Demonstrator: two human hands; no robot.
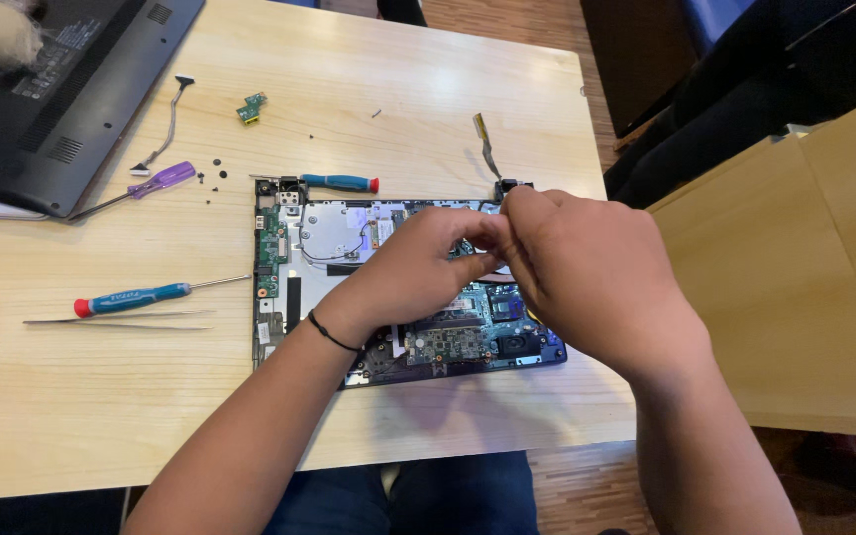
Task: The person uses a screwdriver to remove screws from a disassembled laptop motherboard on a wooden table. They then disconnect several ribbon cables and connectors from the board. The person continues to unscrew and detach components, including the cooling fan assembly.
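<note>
An opened laptop base [329,248] with green circuit boards and a silver plate lies on the wooden table [428,89]. My left hand [423,267] and my right hand [587,267] meet over its upper right part, fingertips pinched together at one spot. What they pinch is hidden by the fingers. A thin black band circles my left wrist. A short blue screwdriver with a red cap [334,182] rests along the base's top edge.
Left of the base lie a blue-handled screwdriver [136,297], tweezers [121,320], a purple screwdriver [146,185], small screws, a grey cable [162,129] and a small green board [251,107]. A black laptop cover [61,89] sits top left. A flat cable [485,144] lies near the hinge.
</note>
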